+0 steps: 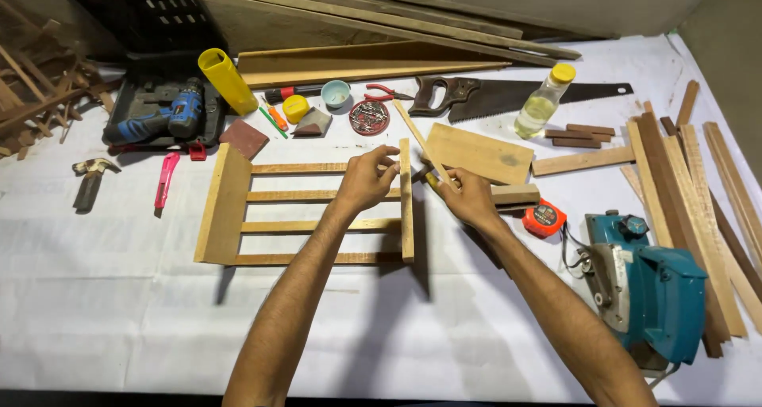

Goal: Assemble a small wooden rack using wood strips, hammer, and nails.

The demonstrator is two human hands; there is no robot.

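While your left hand [367,178] pinches the frame's [305,209] top corner at mid worktop [119,312], your right hand [470,197] grips a thin strip [421,145] at its 3 o'clock side. I judge the strip could slip or snap, because your grip is low.

Bare white cloth is lying open along the near edge of the table [119,328], giving both forearms free passage. The wooden rack [305,213] is blocking the middle. To the right, the teal circular saw [647,288], tape measure [544,218] and stacked strips [698,185] are crowding the way. Beyond, a handsaw [508,97], oil bottle [542,101] and drill case [163,109] are hemming in the far side.
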